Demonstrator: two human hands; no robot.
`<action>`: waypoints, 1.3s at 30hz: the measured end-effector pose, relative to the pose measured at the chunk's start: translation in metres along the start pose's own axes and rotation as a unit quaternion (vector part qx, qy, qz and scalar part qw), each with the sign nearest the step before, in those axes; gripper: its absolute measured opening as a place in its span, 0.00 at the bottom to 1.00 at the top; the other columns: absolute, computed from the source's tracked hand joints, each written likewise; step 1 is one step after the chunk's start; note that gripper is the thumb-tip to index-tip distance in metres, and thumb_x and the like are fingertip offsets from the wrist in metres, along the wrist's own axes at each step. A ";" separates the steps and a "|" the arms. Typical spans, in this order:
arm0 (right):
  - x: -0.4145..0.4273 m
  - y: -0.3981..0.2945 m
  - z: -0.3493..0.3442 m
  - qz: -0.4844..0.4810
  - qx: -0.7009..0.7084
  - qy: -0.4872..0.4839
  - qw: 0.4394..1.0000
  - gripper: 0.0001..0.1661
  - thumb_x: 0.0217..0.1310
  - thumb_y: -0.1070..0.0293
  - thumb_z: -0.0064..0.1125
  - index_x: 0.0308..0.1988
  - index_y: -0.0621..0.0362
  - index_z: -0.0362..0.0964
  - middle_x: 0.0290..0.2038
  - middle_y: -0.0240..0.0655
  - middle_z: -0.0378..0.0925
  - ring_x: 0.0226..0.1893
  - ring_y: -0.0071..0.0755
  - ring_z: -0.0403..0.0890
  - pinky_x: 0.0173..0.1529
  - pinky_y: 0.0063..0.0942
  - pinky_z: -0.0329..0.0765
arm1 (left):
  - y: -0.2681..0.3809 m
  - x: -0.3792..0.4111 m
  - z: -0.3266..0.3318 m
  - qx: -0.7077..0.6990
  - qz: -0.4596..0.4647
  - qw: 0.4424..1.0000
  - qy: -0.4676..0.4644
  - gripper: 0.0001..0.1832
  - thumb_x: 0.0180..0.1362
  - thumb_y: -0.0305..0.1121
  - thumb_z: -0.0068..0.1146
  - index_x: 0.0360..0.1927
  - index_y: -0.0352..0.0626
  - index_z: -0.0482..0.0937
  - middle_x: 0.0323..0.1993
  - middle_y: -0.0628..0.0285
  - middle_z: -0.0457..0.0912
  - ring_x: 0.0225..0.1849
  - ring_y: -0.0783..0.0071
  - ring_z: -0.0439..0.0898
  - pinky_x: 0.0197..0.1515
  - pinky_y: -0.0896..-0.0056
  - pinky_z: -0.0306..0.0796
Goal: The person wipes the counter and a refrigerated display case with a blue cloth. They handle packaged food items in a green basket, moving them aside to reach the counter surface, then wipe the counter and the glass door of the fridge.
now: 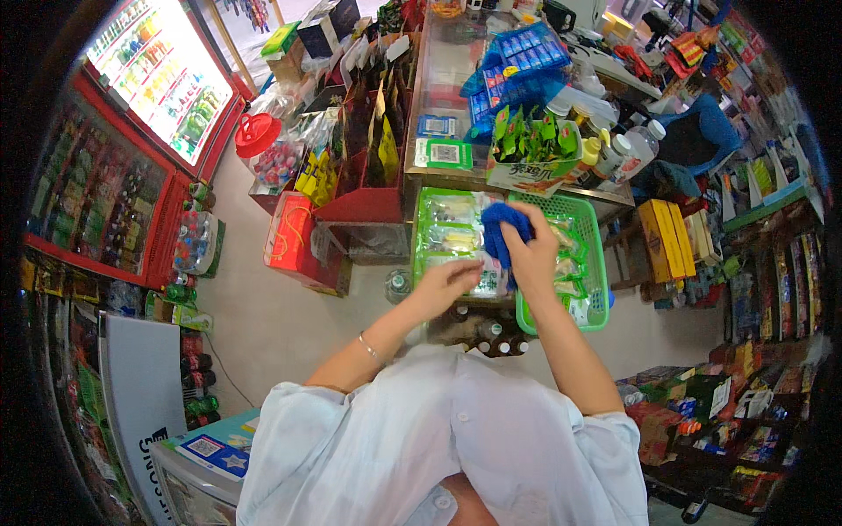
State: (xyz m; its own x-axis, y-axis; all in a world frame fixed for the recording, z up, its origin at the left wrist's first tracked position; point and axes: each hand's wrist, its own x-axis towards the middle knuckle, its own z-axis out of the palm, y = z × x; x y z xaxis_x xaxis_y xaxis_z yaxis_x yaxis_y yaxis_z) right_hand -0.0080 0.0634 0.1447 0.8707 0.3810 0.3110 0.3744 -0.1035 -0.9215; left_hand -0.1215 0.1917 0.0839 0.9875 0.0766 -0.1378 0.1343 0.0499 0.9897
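A crumpled blue cloth (505, 227) is gripped in my right hand (534, 260), above the border between two groups of packets. To its left, my left hand (450, 284) reaches over a green-edged carton of clear packets (454, 209), its fingers loosely extended and nothing visible in them. Whether those fingertips touch a packet I cannot tell. Beneath my right wrist stands a light green plastic basket (595, 263) of green packaged snacks (569, 268). Several capped bottles (493, 335) show below the carton, partly behind my shirt.
Beyond the carton, a glass-topped counter (441, 85) carries a box of green snack packets (536, 141), pill-type bottles (615, 151) and blue-wrapped packs (526, 52). A red gift box (287, 230) stands left. Yellow boxes (666, 240) are at right, a red drinks fridge (158, 85) far left.
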 end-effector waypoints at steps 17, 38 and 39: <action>0.139 0.126 0.153 -0.157 -0.533 -0.028 0.831 0.19 0.53 0.74 0.54 0.46 0.47 0.76 0.42 0.37 0.70 0.44 0.47 0.71 0.44 0.42 0.71 | -0.090 -0.138 -0.148 -0.145 -0.105 0.953 0.245 0.16 0.62 0.27 0.55 0.53 0.33 0.76 0.46 0.57 0.81 0.47 0.75 0.78 0.52 0.75 0.71; 0.136 0.103 0.140 -0.059 -0.412 -0.118 0.902 0.17 0.56 0.72 0.53 0.45 0.49 0.80 0.44 0.33 0.75 0.49 0.43 0.73 0.50 0.39 0.74 | -0.062 -0.086 -0.135 -0.077 -0.084 0.978 0.173 0.17 0.62 0.29 0.55 0.53 0.33 0.75 0.48 0.56 0.81 0.50 0.72 0.78 0.55 0.71 0.71; 0.131 0.095 0.133 -0.051 -0.377 -0.094 0.920 0.17 0.56 0.72 0.53 0.46 0.49 0.79 0.44 0.34 0.75 0.48 0.44 0.73 0.50 0.39 0.73 | -0.064 -0.081 -0.134 -0.061 -0.079 0.979 0.176 0.17 0.62 0.29 0.55 0.53 0.34 0.75 0.48 0.57 0.81 0.50 0.72 0.78 0.55 0.71 0.71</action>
State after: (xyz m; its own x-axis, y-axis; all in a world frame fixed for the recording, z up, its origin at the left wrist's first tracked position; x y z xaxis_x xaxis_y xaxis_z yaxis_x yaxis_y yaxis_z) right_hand 0.0987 0.2256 0.0667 0.7746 0.5693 0.2753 0.6278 -0.6397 -0.4434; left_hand -0.2214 0.3159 0.0266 0.8626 0.3963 -0.3144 0.2505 0.2055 0.9461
